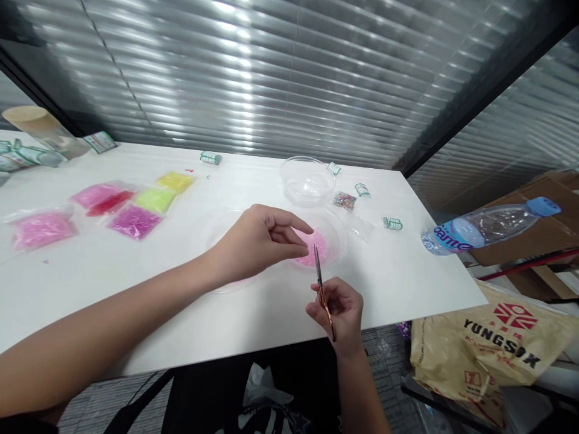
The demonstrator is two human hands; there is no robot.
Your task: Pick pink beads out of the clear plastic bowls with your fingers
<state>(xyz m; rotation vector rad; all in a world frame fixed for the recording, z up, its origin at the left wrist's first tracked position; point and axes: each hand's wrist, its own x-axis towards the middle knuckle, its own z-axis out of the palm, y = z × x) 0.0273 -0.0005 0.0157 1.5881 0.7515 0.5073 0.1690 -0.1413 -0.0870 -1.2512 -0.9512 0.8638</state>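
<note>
My right hand [339, 307] is closed on slim scissors [322, 295] with copper-coloured handles, their dark blades pointing up and away from me. Just left of the blade tips is my left hand [266, 241], thumb and middle finger pressed together and the index finger slightly apart. What they hold, if anything, is too small to make out. Beneath the fingertips lies a clear shallow dish [340, 256] with small pink beads [319, 244] in it. Another clear dish [226, 289] is mostly hidden behind my left hand and forearm.
A clear bowl [307, 181] stands farther back, beside a bag of multicoloured beads [345, 200]. Bead packets, including a purple one [134, 220] and a yellow one [175, 181], lie at left. A water bottle [488, 227] appears at the right edge of the white table [407, 277].
</note>
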